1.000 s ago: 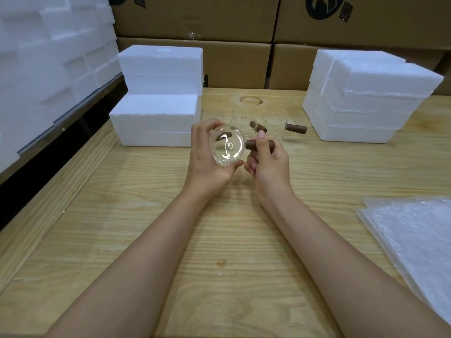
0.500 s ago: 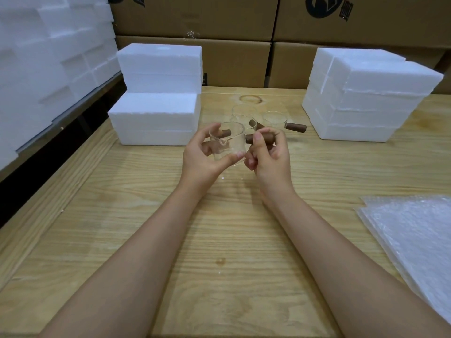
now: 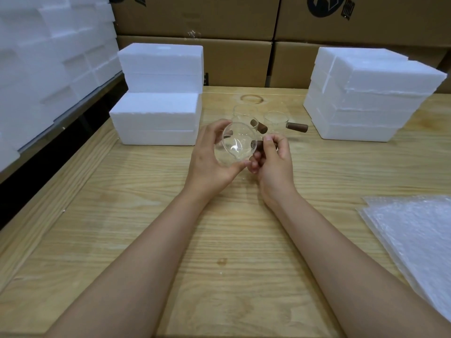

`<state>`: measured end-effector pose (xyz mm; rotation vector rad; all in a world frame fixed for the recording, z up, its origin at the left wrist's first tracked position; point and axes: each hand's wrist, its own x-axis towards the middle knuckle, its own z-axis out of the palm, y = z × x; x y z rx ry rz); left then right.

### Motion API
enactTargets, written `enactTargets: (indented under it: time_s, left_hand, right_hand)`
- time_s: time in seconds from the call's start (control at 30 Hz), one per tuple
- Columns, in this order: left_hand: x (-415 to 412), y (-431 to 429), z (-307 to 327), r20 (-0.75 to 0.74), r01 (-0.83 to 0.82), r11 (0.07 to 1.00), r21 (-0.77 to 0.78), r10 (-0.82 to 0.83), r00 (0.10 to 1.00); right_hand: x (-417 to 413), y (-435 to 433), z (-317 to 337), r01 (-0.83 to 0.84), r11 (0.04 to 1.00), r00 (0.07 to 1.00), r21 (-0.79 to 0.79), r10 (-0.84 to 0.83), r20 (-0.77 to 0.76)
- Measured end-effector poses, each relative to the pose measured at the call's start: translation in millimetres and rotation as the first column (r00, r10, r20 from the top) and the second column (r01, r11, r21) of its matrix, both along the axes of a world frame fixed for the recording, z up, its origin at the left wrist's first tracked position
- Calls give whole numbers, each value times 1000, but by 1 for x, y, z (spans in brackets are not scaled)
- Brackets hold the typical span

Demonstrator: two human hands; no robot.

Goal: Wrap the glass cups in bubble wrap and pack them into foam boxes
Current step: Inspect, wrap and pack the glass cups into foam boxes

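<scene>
both hands raised: left hand [image 3: 207,157] cups glass cup [image 3: 238,146], right hand [image 3: 274,158] fingers pinch handle [image 3: 260,144].

The right hand [image 3: 274,159] hides most of the handle [image 3: 259,144]; bubble wrap [image 3: 415,230] is cropped.

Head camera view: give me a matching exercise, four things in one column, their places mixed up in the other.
1 held cup
2 bubble wrap
3 cardboard boxes
4 standing cups

A on the table, right side
B behind the table
C in the left hand, handle in the right hand
D between the foam boxes

Pairs: 1-C, 2-A, 3-B, 4-D
</scene>
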<state>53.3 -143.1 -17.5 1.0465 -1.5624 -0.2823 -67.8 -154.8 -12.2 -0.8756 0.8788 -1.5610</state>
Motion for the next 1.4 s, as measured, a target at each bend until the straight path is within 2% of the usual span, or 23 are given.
enactTargets:
  time_s: [0.1,0.27,0.47,0.87,1.13,1.4]
  left_hand:
    - [1,-2,-4,57,-13,999,-37,15,998]
    - [2,-5,-4,24,24,1000,-13,-24,999]
    - [3,-5,-6,7,27,1000,-5,-27,1000]
    - [1,0,-1,127,-4,992,-130,21,992]
    - [-1,6,4,114,-35,999,-13,36,993]
    - [0,2,0,-31,19,991,135,-15,999]
  right_hand:
    - [1,-1,-1,-19,1000,998,22,18,65]
    - [-1,2,0,-36,999,992,-39,41,121]
    - [-1,5,1,-43,991,994,-129,55,89]
    - [-3,5,5,-45,999,977,25,39,211]
    - [-8,3,5,-1,1000,989,9,0,148]
    - [-8,6,7,53,990,997,-130,-44,64]
